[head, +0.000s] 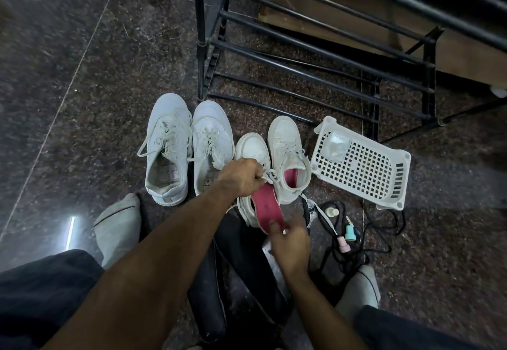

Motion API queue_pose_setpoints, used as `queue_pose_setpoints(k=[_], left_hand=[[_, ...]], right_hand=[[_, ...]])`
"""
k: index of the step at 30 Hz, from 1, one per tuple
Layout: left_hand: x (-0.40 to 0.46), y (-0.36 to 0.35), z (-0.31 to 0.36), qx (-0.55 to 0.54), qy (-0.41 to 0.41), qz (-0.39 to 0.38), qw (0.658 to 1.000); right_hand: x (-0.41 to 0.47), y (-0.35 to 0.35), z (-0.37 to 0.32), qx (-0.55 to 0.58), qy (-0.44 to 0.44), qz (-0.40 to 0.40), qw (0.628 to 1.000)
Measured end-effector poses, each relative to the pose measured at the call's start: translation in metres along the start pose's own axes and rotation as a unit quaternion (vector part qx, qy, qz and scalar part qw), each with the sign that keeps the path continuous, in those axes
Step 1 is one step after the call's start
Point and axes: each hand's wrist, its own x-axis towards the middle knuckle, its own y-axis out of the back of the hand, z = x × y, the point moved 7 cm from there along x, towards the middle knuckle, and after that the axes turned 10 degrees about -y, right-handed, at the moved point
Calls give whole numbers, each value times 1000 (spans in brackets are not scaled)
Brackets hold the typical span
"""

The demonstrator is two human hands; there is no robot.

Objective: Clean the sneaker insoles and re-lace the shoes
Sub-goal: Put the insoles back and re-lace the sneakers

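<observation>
The left hand [241, 178] grips the laces of the white sneaker [253, 152] while the right hand [288, 242], at five o'clock from it, pinches its red insole [267, 208], half drawn out.

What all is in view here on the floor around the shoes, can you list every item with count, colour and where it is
Large white lace-up sneakers: two, white, floor, left of centre, side by side.
Smaller white high-top sneakers: two, white with pink lining, centre.
Pink insole: one, pink, partly out of the nearer high-top.
White plastic lattice basket: one, white, floor at right.
Black metal shoe rack: one, black, behind the shoes.
Black cord: one, black, tangled on the floor below the basket.
Small pastel bottles: two, pink and teal, among the cord.
Grey-socked feet: two, grey, lower left and lower right.
Left hand: grips the nearer high-top's laces.
Right hand: pinches the insole's heel end.
</observation>
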Motion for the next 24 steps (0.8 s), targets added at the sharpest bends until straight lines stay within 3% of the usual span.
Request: queue_pose_setpoints(k=[2, 5, 10, 16, 21, 24], left_hand=[[-1, 0, 0, -5, 4, 0, 1000], [-2, 1, 2, -2, 7, 0, 1000], [-2, 2, 2, -10, 12, 6, 1000], [-2, 2, 0, -16, 12, 11, 1000], [-1, 3, -1, -19, 13, 9, 1000], [-1, 2, -1, -21, 14, 9, 1000]], right_hand=[[4, -7, 24, 240, -154, -50, 957], [8, -12, 17, 308, -181, -84, 930], [25, -24, -3, 320, -183, -34, 929], [36, -16, -23, 191, -157, 63, 967], [23, -17, -19, 195, -143, -78, 967], [19, -9, -22, 200, -129, -92, 967]])
